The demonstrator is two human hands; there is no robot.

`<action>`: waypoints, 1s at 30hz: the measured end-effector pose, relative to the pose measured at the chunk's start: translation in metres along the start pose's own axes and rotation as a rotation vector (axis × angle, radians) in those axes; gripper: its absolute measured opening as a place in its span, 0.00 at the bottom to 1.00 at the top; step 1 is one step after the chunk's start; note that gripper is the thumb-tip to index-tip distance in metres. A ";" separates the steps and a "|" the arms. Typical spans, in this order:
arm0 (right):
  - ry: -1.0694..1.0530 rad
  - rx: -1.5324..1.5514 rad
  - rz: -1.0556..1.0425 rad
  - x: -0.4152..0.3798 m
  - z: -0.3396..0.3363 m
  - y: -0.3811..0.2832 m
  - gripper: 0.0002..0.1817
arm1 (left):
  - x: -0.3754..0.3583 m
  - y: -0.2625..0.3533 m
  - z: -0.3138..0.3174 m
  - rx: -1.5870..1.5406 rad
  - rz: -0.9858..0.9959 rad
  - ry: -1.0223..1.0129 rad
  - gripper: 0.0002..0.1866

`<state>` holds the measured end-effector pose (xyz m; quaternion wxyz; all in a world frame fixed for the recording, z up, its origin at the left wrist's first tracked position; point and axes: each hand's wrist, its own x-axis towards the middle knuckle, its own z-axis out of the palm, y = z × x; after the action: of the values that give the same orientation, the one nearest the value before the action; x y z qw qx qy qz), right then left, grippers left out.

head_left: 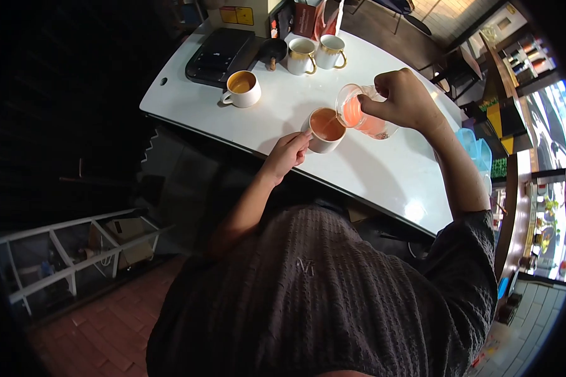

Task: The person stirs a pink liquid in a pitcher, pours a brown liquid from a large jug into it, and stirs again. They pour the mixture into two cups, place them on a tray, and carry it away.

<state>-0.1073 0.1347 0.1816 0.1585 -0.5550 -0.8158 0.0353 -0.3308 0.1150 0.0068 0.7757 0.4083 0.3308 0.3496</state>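
My left hand is closed on the handle side of a white mug that holds reddish-brown liquid. Tilted over its right rim is a clear glass pitcher with orange-pink liquid inside. My right hand grips the pitcher from above and its lip meets the mug's rim, with a thin stream seeming to run into the mug. To the left stands another white mug with a yellow-brown inside. Farther back are two white mugs with gold trim, one on the left and one on the right.
A flat black device lies at the back left of the white table. Beside it sits a small black pan-like item. Dark red packaging stands behind the mugs. Light blue containers are past the table's right edge.
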 end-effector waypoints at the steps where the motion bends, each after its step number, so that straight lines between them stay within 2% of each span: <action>1: -0.004 -0.008 0.017 -0.002 0.000 0.000 0.25 | 0.001 0.000 -0.001 0.002 -0.010 -0.015 0.18; 15: -0.033 -0.071 0.205 -0.031 -0.004 0.003 0.27 | 0.016 -0.010 0.007 0.033 -0.077 -0.120 0.19; 17: -0.128 -0.146 0.269 -0.030 -0.011 0.002 0.23 | 0.018 -0.012 0.010 0.033 -0.077 -0.126 0.19; 21: -0.150 -0.157 0.268 -0.033 -0.014 0.012 0.23 | 0.020 -0.015 0.020 0.030 -0.066 -0.141 0.19; 23: -0.007 -0.089 0.169 -0.038 -0.010 0.024 0.27 | 0.023 -0.016 0.026 0.046 -0.068 -0.135 0.19; 30: 0.004 -0.114 0.143 -0.045 -0.018 0.041 0.26 | 0.033 -0.025 0.045 0.032 -0.062 -0.130 0.19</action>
<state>-0.0509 0.1072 0.1794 0.1253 -0.6200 -0.7745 -0.0012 -0.2704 0.1131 -0.0022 0.7992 0.4322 0.2979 0.2929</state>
